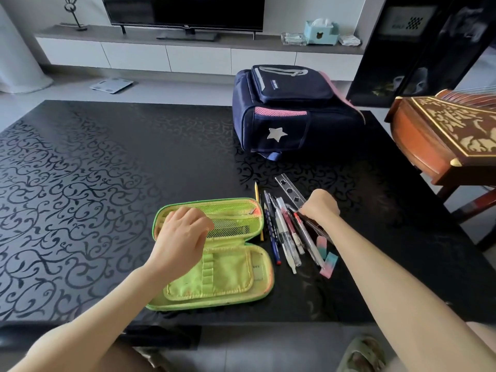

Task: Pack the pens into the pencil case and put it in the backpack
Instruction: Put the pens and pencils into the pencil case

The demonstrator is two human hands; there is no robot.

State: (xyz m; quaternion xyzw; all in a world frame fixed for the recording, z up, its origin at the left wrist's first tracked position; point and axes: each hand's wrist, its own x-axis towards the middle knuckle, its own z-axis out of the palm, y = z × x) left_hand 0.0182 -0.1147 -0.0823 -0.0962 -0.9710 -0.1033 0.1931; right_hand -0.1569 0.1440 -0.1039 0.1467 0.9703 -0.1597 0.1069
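1. Pens lie at 3 o'clock from the open pencil case, long axes 11-to-5; the nearer right hand pinches their far ends.
2. Left hand rests bent-fingered on the case; whether it pinches, I cannot tell.
3. Backpack sits at 12 o'clock on the surface.

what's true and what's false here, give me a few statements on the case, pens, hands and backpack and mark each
1. The green pencil case lies open on the black table. True.
2. The backpack sits at the near edge, beside the person's left arm. False: it is on the far side of the table, beyond the pens.
3. The pens lie on the table, right of the case. True.
4. The left hand holds a pen. False: it rests on the case's mesh half with no pen in it.
5. The right hand is at the pens, fingers curled onto their far ends. True.
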